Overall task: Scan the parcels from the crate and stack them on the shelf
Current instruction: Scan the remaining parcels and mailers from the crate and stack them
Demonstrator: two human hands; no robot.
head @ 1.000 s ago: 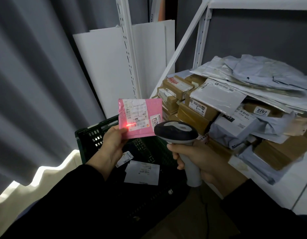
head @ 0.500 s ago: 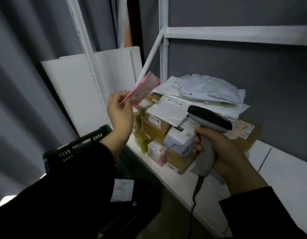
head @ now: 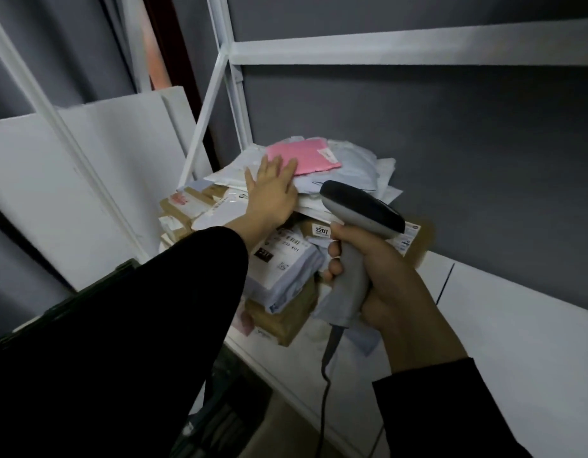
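A pink parcel (head: 307, 157) lies flat on top of the pile of parcels (head: 286, 266) on the white shelf (head: 504, 325). My left hand (head: 272, 190) is stretched out flat over the pile, fingers spread, with the fingertips resting on the pink parcel's near edge. My right hand (head: 381, 279) grips the grey and black barcode scanner (head: 358, 226) by its handle, just in front of the pile. The scanner's cable hangs down from the handle. The dark green crate (head: 87, 295) sits low on the left, mostly hidden behind my left sleeve.
The pile holds brown boxes and white and grey mailer bags, one labelled 2207 (head: 321, 230). White shelf uprights (head: 233, 77) and a crossbar frame the shelf. White boards (head: 71, 180) lean against the wall at left. Bare shelf surface stretches to the right.
The pink parcel was held up and scanned, then carried to the pile. Now it lies on top of the pile and my left hand is flat, no longer gripping it.
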